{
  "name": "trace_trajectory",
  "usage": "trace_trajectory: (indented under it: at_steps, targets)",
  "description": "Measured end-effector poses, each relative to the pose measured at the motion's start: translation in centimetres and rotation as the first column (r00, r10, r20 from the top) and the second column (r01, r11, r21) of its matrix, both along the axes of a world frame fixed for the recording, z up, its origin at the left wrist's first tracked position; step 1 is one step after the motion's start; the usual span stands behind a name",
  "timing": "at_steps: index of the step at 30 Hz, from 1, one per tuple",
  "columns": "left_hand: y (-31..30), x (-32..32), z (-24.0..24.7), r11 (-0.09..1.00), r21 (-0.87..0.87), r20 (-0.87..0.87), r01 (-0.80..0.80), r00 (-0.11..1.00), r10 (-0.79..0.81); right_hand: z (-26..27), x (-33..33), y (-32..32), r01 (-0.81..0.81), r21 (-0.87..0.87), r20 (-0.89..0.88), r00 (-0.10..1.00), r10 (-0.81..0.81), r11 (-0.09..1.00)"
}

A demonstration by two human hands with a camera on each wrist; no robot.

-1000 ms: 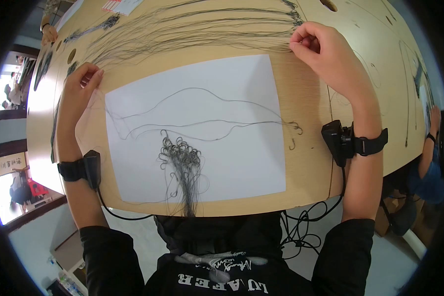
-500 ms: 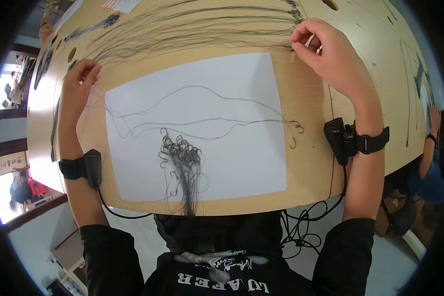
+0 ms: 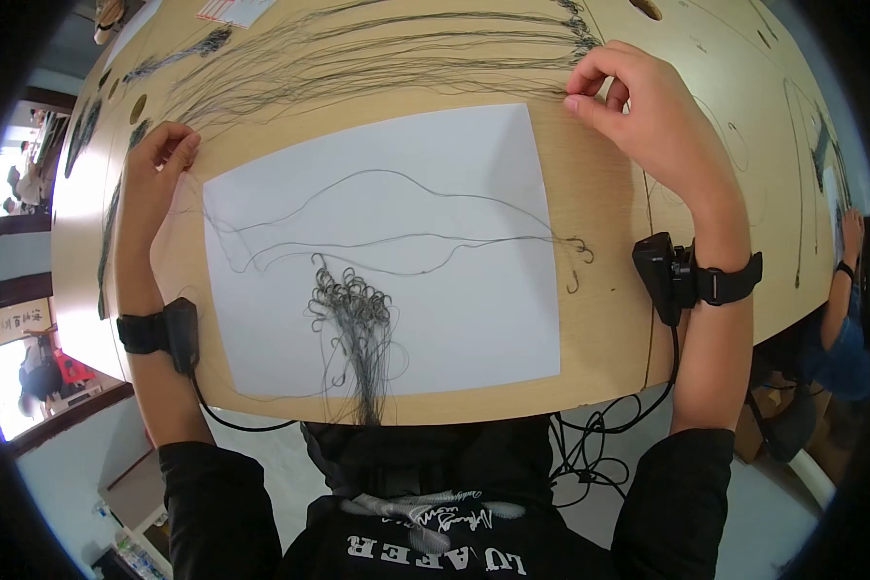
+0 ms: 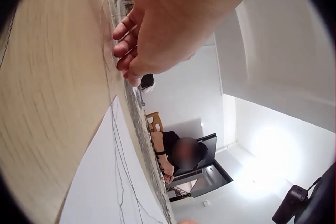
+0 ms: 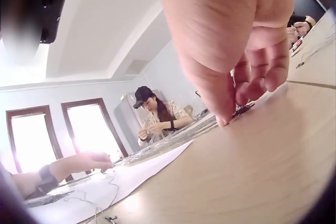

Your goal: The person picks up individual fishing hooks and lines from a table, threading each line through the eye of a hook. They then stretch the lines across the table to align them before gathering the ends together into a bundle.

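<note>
In the head view my left hand [image 3: 159,155] is at the left of a white sheet of paper [image 3: 474,329], thumb and fingertips pinching fine fishing line. My right hand [image 3: 648,111] is beyond the sheet's far right corner, thumb and forefinger pinching at the end of the nearest strand; its fingertips partly hide the hook there. Long fishing lines [image 3: 406,72] stretch between the hands' sides, with a column of dark fish hooks [image 3: 582,34] at their right end. Separate hooked lines [image 3: 377,172] cross the sheet, their hooks [image 3: 580,249] off its right edge.
A bundle of hooked lines [image 3: 358,309] lies on the sheet's near part, trailing over the table's front edge. A dark bundle [image 3: 179,53] and a red-and-white card [image 3: 237,10] are at the far left. Another person [image 5: 160,113] sits across the table [image 3: 725,174].
Both hands dip slightly away from me and come back, staying near the same places. The lines and hooks on the sheet keep their arrangement.
</note>
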State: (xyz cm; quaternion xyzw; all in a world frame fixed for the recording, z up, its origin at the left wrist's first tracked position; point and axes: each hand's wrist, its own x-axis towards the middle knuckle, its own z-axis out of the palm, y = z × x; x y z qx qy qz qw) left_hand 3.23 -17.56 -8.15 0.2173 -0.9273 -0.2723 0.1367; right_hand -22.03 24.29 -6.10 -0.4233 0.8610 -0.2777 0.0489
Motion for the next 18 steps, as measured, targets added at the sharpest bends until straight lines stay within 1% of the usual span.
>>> trace_trajectory:
  at_steps: [3,6,12,15,18]
  targets:
    - [-0.1,0.0,-0.1,1.000,0.010,-0.010,0.000,1.000,0.000,0.0,0.0,-0.1,0.021,0.027,0.001,1.000,-0.022,0.999]
    - [-0.1,0.0,-0.1,1.000,0.022,-0.005,-0.005,1.000,0.005,-0.2,0.0,-0.1,0.002,0.011,-0.034,0.999,-0.002,1.000]
    - [-0.1,0.0,0.0,1.000,0.013,0.007,-0.016,1.000,0.016,0.0,-0.1,-0.4,-0.064,0.053,-0.079,0.995,0.068,0.997]
    - [-0.1,0.0,-0.2,1.000,0.019,0.000,-0.016,1.000,0.016,-0.8,-0.5,-0.5,-0.130,0.003,-0.142,0.981,0.129,0.991]
    - [-0.3,0.0,-0.1,1.000,0.006,0.010,-0.007,1.000,0.007,0.1,-0.1,-0.3,-0.102,-0.031,-0.070,0.993,0.100,0.994]
